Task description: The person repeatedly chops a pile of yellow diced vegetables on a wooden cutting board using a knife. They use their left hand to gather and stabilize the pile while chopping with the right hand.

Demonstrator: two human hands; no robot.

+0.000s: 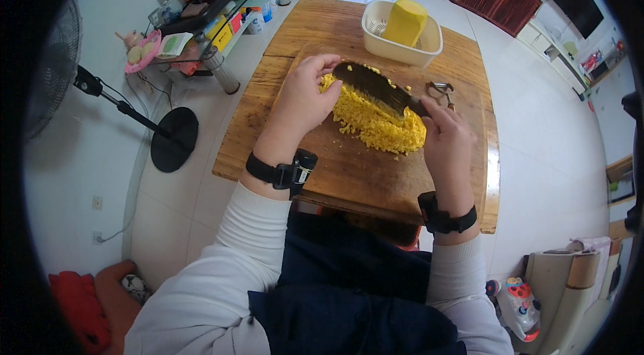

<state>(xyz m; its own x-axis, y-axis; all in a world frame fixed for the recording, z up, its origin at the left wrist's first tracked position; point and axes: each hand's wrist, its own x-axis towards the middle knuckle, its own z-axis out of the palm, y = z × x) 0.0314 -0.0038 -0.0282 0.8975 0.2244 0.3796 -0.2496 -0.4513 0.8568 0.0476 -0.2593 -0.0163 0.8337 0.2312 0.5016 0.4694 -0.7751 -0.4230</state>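
A long heap of finely chopped yellow food point(375, 126) lies on a wooden board point(347, 169). My right hand point(448, 134) grips the handle of a dark, broad-bladed kitchen knife point(375, 86), whose blade lies along the far side of the heap with yellow bits stuck to it. At the blade's far left end is my left hand point(312, 88), its fingers and thumb apart beside the heap. Whether its fingertips touch the blade, I cannot tell. Just beyond my right hand a peeler point(441, 87) rests on the board.
Towards the far edge of the wooden table point(282, 28) stands a cream plastic basket point(402, 56) holding a large yellow chunk point(406, 22). A standing fan point(173, 139) is on the left, near a glass shelf unit point(176, 61) with dishes and packages.
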